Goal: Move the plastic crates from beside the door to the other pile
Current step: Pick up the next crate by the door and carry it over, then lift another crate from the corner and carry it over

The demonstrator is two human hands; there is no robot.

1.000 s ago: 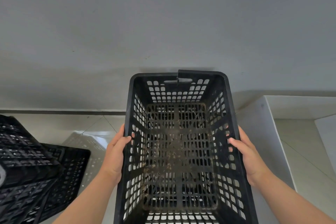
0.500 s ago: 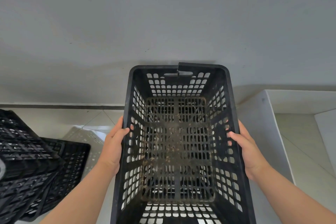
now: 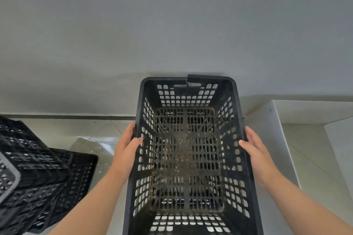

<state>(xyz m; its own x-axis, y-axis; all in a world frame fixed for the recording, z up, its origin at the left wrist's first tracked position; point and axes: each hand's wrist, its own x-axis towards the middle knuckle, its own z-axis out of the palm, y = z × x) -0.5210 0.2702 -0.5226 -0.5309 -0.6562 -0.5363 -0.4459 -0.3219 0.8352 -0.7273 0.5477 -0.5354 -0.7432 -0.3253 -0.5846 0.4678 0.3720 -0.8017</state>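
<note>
One black plastic crate [image 3: 188,158] is held at mid-frame by both hands, open side up, over the tiled floor [image 3: 99,131] and close to the grey wall [image 3: 172,25].

The left hand [image 3: 127,149] is clamped on the left long wall, with the thumb hooked over the rim to the inside and the fingers laid along the outside. The right hand [image 3: 257,152] is set likewise on the right long wall, thumb over the rim. Each hand is thus closed round the rim, not spread.

Contents: dry brownish debris is scattered on the slotted base. A crack with a stepped offset is noted in the far rim. The near end of the crate is cut off by the frame edge.

At lower left a pile of black crates [image 3: 32,173] is seen on the floor, partly out of frame; their count cannot be told. A white raised panel [image 3: 275,139] is recorded to the right of the crate.
</note>
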